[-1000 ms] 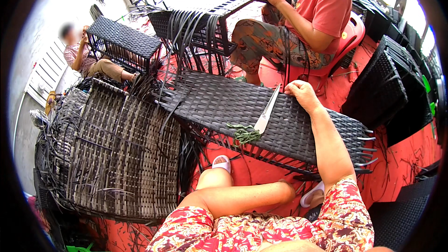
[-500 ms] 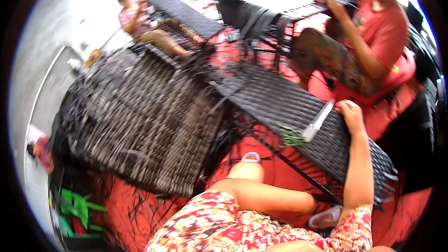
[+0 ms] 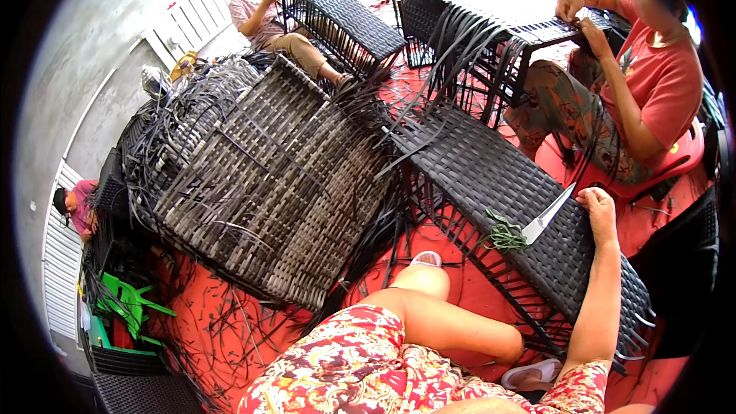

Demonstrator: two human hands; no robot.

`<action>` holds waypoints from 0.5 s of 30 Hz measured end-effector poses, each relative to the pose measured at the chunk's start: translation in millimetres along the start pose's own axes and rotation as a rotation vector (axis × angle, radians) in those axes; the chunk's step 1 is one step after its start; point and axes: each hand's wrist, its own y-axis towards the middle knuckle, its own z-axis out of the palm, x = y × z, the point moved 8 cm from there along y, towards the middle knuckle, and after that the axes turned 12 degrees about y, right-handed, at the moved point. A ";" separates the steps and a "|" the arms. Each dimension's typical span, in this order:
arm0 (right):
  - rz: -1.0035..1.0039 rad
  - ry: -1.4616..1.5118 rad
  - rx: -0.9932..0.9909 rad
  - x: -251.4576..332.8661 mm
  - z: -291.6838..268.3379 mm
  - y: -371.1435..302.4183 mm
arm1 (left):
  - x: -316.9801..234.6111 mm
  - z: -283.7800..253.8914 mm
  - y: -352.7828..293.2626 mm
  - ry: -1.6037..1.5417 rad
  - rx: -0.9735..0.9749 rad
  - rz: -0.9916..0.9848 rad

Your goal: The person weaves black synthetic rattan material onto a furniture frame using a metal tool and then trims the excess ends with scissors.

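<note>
My right hand (image 3: pixel 598 211) is raised over the right edge of a long black woven rattan panel (image 3: pixel 491 169), its fingers pinched together. Whatever they grip, if anything, is too small to make out. Left of this hand, a pair of scissors (image 3: pixel 546 218) lies across the weave, pale blades pointing up toward the fingertips. Green cord (image 3: pixel 504 231) is bunched at the handle end. Loose strip ends stick out at the panel's near right corner. My left hand is out of the picture.
A large grey-brown woven piece (image 3: pixel 268 192) stands left, with tangled strips (image 3: pixel 184 100) behind it. At right, a person in a red shirt (image 3: pixel 667 88) works on a black frame. Another person (image 3: pixel 257 11) sits at the back. Strip scraps litter the red floor (image 3: pixel 222 330) near a green stool (image 3: pixel 126 299).
The view has swung and sharpened, so the whole scene sits further right and lower. My right hand remains near the panel's right edge, fingers still together. The scissors lie in the same place.
</note>
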 end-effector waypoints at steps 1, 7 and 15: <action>0.001 0.004 -0.004 0.3 0.7 -1.4 | 0.8 0.1 -0.6 0.002 0.010 -0.005; -0.099 -0.161 -0.020 16.1 -3.9 -6.3 | -6.5 0.0 -20.7 0.064 0.123 0.037; -0.127 -0.122 -0.016 5.4 0.2 1.8 | 4.6 -27.8 -89.7 0.298 0.380 0.114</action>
